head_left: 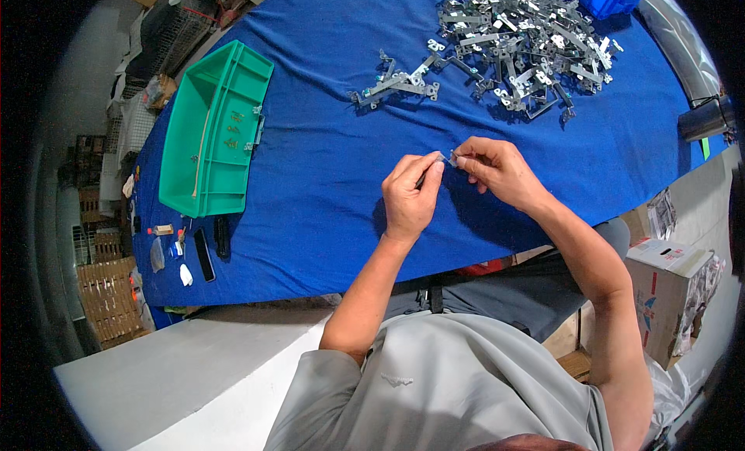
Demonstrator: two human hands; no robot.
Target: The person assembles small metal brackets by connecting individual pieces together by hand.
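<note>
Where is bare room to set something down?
Bare blue cloth lies between the green plastic tray and your left hand, and right of your right hand, below the heaped silvery metal brackets. Crowded: that heap, and around the black rectangular phone.

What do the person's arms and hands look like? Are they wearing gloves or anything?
No gloves! The left hand and right hand are both bare, and so are the forearms. I can't see a watch or bracelet on either wrist. The short sleeves are plain grey, part of a grey shirt with a small pale mark.
</note>
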